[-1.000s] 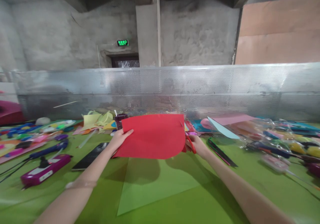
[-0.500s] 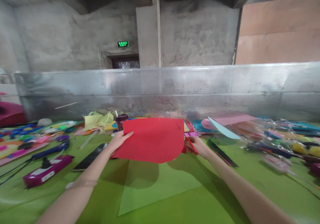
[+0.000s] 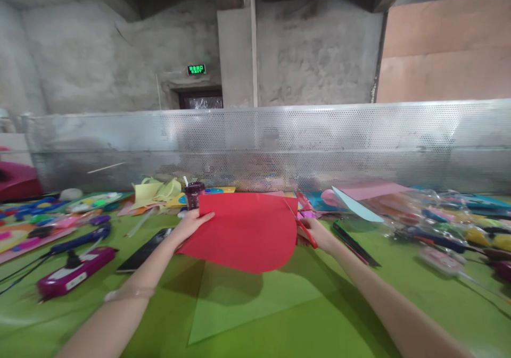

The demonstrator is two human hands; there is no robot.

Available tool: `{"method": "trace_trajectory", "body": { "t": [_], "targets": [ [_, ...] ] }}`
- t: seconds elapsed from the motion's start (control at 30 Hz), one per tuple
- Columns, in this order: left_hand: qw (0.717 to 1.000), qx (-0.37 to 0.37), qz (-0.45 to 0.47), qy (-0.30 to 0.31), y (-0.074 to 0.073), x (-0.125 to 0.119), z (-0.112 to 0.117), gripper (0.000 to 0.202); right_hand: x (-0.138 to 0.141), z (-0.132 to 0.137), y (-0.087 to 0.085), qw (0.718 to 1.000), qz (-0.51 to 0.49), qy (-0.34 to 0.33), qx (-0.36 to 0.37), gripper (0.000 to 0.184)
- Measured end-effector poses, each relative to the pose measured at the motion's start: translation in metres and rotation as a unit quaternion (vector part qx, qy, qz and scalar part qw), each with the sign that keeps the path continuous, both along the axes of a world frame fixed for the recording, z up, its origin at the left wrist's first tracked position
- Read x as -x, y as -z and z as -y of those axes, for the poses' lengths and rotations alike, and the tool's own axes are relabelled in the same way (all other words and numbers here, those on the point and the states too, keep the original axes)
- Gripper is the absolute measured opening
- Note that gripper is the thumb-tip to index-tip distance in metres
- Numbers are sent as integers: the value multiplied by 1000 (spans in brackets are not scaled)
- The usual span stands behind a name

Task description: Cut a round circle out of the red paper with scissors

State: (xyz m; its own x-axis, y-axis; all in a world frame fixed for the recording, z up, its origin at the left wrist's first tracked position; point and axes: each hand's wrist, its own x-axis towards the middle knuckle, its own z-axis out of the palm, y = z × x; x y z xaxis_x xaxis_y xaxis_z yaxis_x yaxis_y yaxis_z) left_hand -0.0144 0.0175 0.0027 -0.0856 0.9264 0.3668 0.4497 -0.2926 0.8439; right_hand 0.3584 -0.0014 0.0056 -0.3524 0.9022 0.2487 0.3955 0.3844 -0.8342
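My left hand pinches the left edge of a red sheet, thumb on its near face. The sheet is held up over the table, its lower right corner rounded. At its right edge, my right hand is closed round the red handles of a pair of scissors. The scissors' blades point up and left, across the sheet's upper right part. Below the red sheet, a light green sheet lies flat on the green table.
To the left are a black tablet-like slab, a purple power strip and a blue glue gun. A dark cup with a straw stands behind my left hand. Plastic-wrapped craft pieces lie at the right. A perforated metal screen borders the back.
The red sheet has dropped slightly and shifted a little right, its lower edge now nearer me. The scissors remain at its upper right edge, and both hands keep their holds.
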Motion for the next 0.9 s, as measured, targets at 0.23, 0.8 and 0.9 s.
{"method": "trace_trajectory", "body": {
  "t": [0.23,0.8,0.9],
  "targets": [
    [999,13,-27,11,-1,-1,2,50,-2,0,-3,1000,22,-2,14,26],
    [996,35,-47,73,2,-1,1,47,-7,0,-3,994,102,-40,15,21],
    [994,53,-41,85,3,-1,-1,48,-7,1,-4,989,135,-46,34,27]
  ]
}}
